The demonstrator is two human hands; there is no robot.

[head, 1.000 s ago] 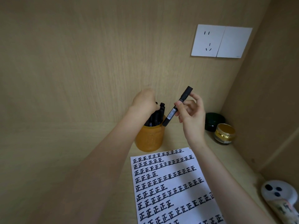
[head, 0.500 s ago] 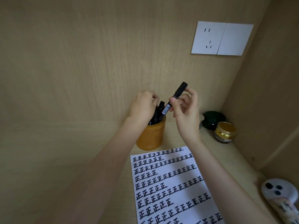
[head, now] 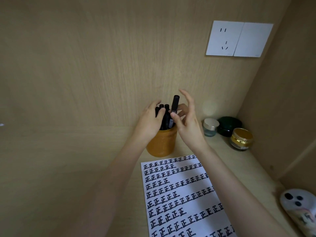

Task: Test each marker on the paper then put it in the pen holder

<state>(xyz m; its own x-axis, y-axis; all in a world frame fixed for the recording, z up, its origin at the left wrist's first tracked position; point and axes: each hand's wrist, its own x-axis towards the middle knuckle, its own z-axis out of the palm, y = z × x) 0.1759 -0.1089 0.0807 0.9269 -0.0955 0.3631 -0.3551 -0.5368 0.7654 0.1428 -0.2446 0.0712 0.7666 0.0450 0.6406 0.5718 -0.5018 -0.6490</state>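
Observation:
An orange pen holder (head: 161, 144) stands on the desk by the back wall, with several black markers (head: 164, 106) in it. My left hand (head: 148, 122) curls round the tops of those markers. A black marker (head: 175, 103) stands nearly upright with its lower end inside the holder. My right hand (head: 188, 124) pinches it between thumb and a finger behind it, the other fingers spread upward. The white paper (head: 179, 194), covered in rows of black marks, lies in front of the holder.
A small clear jar (head: 210, 127), a dark green jar (head: 229, 125) and a gold-lidded jar (head: 241, 138) stand in the right corner. A white patterned object (head: 301, 207) lies at the lower right. A wall socket (head: 239, 39) is mounted on the back wall, and a side wall closes in the right.
My right hand swung the tilted marker upright and lowered its end into the holder, spreading its free fingers. My left hand stayed on the markers in the holder.

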